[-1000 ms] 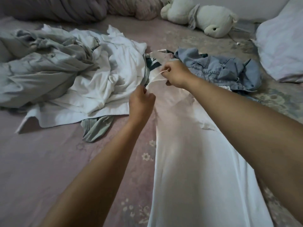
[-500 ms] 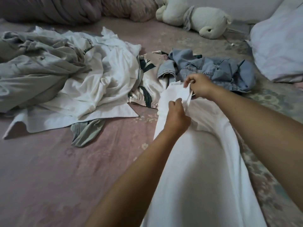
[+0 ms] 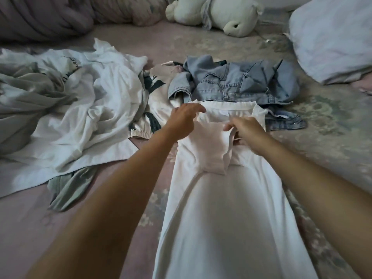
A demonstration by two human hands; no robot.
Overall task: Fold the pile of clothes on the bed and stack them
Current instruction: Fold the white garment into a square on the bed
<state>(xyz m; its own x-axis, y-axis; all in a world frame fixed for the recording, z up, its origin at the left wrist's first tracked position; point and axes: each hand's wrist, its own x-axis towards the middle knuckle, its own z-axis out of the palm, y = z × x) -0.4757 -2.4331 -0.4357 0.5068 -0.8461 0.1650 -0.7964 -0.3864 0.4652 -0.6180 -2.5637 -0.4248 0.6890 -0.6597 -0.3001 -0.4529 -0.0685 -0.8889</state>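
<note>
A long garment [image 3: 227, 208] lies lengthwise on the bed [image 3: 60, 228], running from the near edge toward the middle, with both forearms reaching over it. The left hand [image 3: 184, 119] rests on its far left corner; the right hand [image 3: 248, 130] pinches a folded-over flap at its far right. Just behind its far end lies a denim jacket [image 3: 241, 81]. Left of that sits a leaf-print garment [image 3: 155, 109], partly under a crumpled shirt [image 3: 96, 109]. Further left lies a heap of cloth [image 3: 26, 97]. A plush toy [image 3: 225, 15] lies at the back, a pillow [image 3: 332, 37] at far right.
</note>
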